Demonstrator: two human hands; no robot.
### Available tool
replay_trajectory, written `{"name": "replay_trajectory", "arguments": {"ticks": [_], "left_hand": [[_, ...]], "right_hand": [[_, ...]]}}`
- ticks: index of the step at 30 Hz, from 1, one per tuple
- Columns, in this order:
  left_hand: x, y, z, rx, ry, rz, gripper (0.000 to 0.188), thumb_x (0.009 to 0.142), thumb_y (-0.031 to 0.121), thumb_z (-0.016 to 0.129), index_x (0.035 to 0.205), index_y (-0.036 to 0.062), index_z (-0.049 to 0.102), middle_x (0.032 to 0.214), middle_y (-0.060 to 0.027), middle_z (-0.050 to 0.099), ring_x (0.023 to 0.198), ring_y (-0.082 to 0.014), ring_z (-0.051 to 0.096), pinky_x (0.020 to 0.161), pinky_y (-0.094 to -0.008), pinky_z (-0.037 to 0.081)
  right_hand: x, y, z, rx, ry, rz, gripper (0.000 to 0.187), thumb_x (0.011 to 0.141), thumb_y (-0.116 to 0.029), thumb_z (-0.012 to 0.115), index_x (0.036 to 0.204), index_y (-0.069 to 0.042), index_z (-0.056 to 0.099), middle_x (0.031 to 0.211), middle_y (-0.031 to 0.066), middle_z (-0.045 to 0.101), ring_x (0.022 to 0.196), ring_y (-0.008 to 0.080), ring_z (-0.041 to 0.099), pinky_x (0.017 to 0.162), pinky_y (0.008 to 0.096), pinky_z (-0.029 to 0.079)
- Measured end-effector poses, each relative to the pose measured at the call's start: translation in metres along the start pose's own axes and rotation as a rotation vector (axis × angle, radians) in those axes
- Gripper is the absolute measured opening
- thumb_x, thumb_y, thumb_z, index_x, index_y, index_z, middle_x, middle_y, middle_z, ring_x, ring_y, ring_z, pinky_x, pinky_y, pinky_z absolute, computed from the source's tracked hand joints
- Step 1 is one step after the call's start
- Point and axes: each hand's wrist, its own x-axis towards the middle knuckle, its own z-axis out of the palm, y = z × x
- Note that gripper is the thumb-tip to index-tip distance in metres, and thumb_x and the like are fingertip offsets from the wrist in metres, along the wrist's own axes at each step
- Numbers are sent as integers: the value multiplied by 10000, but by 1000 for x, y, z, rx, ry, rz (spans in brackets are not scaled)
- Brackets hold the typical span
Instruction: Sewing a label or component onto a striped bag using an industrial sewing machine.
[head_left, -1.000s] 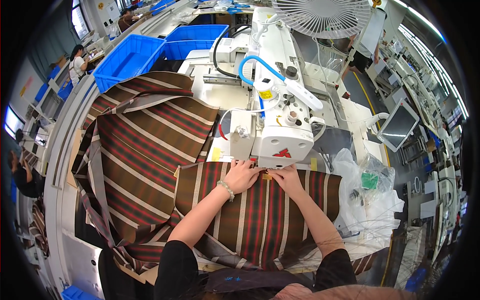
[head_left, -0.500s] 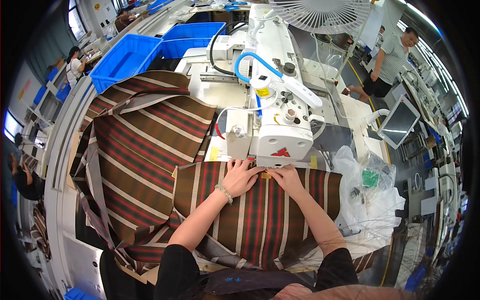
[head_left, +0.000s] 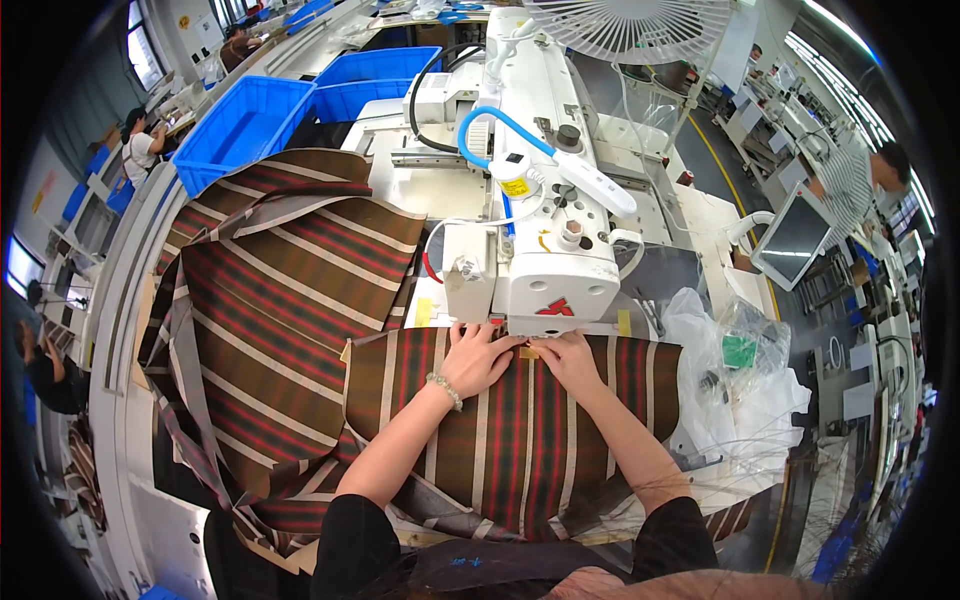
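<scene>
A brown, red and cream striped fabric piece lies in front of me, its far edge under the white sewing machine head. My left hand, with a beaded bracelet on the wrist, rests on that edge, fingers stretched out and thumb pointing right. Beside it, my right hand has its fingers bent together at the fabric's edge, tips close to the left thumb. Just below the fingertips shows a small yellow tag. The machine head hides the spot under the needle.
More striped fabric is heaped at left. Blue bins stand behind it. At right are clear plastic bags, a tablet-like screen and a white fan. A person in a striped shirt is behind the screen.
My hands stay at the same place on the fabric, with barely any shift. The view has moved slightly, and the person at the right has come nearer, behind the screen.
</scene>
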Motion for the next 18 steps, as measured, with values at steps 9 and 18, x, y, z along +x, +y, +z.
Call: {"name": "replay_trajectory", "arguments": {"ticks": [9,18], "left_hand": [[2,3,-4,-29,-86,-45,304,851,224,567,1150,250,615,1051,-88,517,1100,-263,439,970,-468,244],[0,2,0,10,-13,-1,271,858,249,570,1122,250,629,988,-88,527,999,-261,481,915,-442,263]], "right_hand": [[1,-6,3,9,76,1,91,756,-88,678,839,-55,696,700,98,636,654,257,577,727,366,442],[0,-12,-2,-15,-11,94,88,773,-95,649,849,-58,674,802,84,660,792,260,613,807,381,436]]}}
